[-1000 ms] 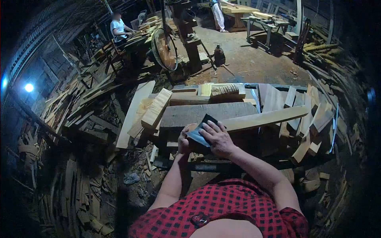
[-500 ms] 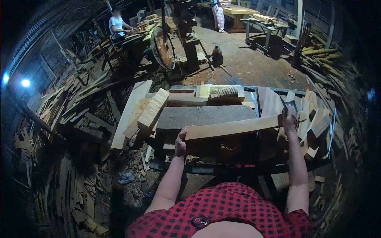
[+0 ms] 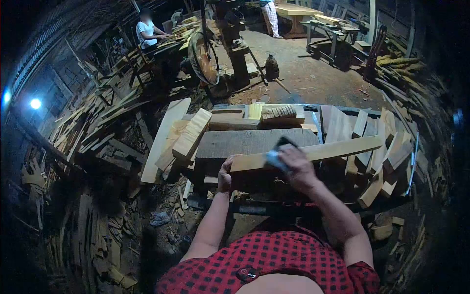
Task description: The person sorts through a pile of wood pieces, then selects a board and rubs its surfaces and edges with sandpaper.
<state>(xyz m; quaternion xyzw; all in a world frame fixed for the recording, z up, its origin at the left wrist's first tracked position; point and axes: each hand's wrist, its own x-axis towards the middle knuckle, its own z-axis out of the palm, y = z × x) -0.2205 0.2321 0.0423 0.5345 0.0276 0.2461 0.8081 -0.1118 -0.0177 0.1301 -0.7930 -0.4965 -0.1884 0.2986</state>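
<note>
Plank (image 3: 338, 147) lies across grey workbench (image 3: 235, 142); wood scraps (image 3: 98, 132) litter the floor (image 3: 313, 73).

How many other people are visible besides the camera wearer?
2. A person in a white shirt at upper left; a person's legs in patterned trousers by the table at top centre. Dark edges may hide more.

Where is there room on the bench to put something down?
The grey slab behind the plank is bare, between the block and the right hand holding sandpaper. The left hand grips the plank's end. Offcuts crowd the right side.
</note>
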